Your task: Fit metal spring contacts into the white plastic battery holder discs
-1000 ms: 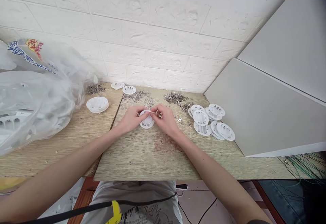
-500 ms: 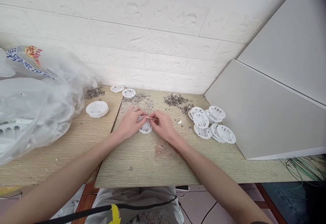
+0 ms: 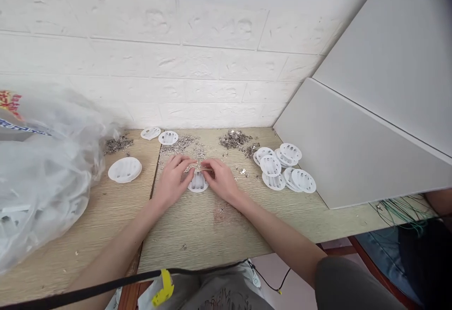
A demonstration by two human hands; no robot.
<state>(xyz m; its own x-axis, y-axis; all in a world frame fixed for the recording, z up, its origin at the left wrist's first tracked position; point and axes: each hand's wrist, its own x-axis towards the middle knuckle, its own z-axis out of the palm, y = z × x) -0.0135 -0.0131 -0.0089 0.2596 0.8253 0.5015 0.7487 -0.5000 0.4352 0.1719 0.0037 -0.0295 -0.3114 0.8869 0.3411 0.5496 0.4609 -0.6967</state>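
A round white plastic disc (image 3: pixel 198 183) with slots and small metal clips lies flat on the table between my hands. My left hand (image 3: pixel 174 178) is at the disc's left side, its thumb by the edge. Its curved index finger reaches above the disc, with a gap between thumb and fingertip. My right hand (image 3: pixel 221 178) is at the upper right edge, fingers pinched. A thin, light-coloured sliver shows at its fingertips, too small to name. Beyond the hands lie scattered small metal pieces (image 3: pixel 181 144).
White discs (image 3: pixel 270 165) lie overlapping at right, near a grey panel (image 3: pixel 353 145). More metal pieces (image 3: pixel 233 139) form a heap by the wall. At left are stacked discs (image 3: pixel 124 169) and a clear plastic bag (image 3: pixel 42 183). Green wires (image 3: pixel 406 213) lie far right.
My hands have moved slightly apart at the fingertips, showing more of the disc. The thin piece between them is no longer bridging both hands. The camera view has shifted.
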